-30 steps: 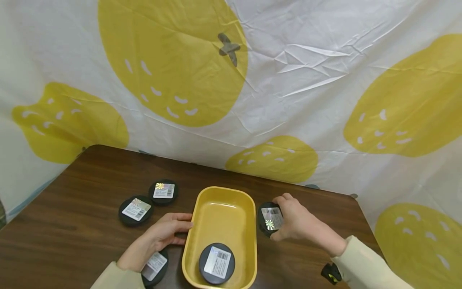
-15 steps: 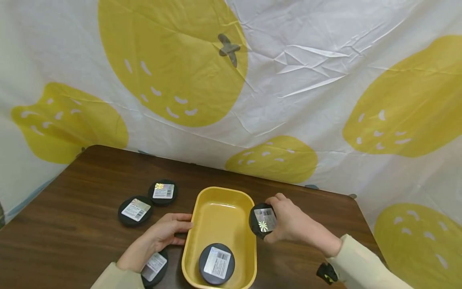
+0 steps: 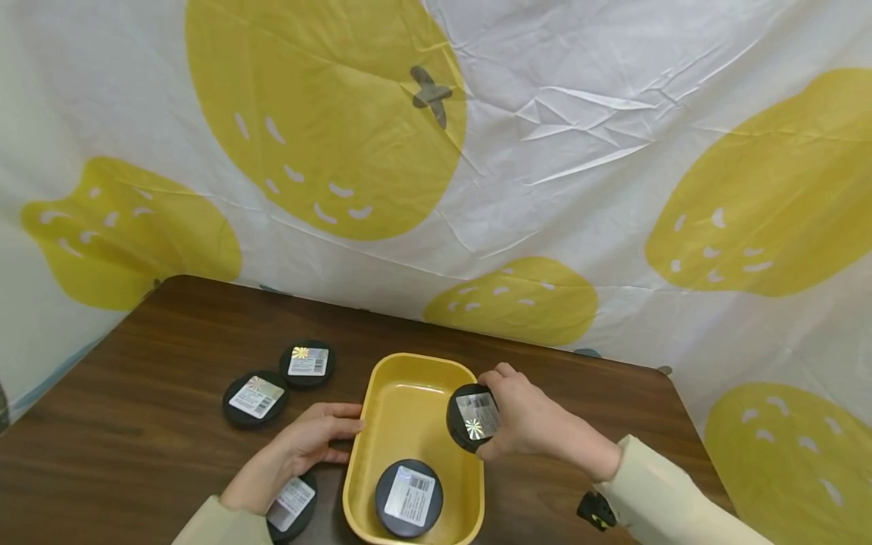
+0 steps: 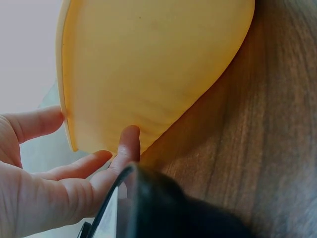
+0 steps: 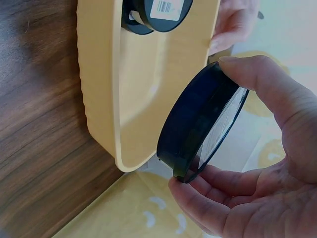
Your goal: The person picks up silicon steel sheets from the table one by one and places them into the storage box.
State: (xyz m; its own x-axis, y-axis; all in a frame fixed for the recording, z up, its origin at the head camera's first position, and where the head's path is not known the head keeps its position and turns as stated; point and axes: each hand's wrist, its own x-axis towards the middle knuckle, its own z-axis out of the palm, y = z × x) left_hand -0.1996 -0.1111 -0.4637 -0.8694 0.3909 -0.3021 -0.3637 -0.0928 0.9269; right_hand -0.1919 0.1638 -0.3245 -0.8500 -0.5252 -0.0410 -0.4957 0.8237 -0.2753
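Observation:
A yellow rectangular tray [image 3: 402,401] stands on the dark wooden table. My left hand [image 3: 309,443] touches its left side with fairly straight fingers; in the left wrist view the fingertips [image 4: 130,136] meet the tray's outer wall. My right hand [image 3: 527,416] pinches a flat round black container [image 3: 474,416] by its edge, between thumb and fingers. The label on it faces up, and it overlaps the tray's right rim in the head view. The right wrist view shows this container [image 5: 198,114] tilted beside the rim. Another labelled black container [image 3: 409,496] lies inside the tray's near end.
Two more black round containers [image 3: 255,397] lie at the left, close together. One more [image 3: 293,506] is partly hidden under the left forearm. A white cloth with yellow lemons [image 3: 511,299] hangs behind the table's back edge. A black wrist device [image 3: 596,511] sits by the right sleeve.
My right hand has carried the black container leftward from the table beside the tray to over its right rim. The left hand and the tray have stayed in place.

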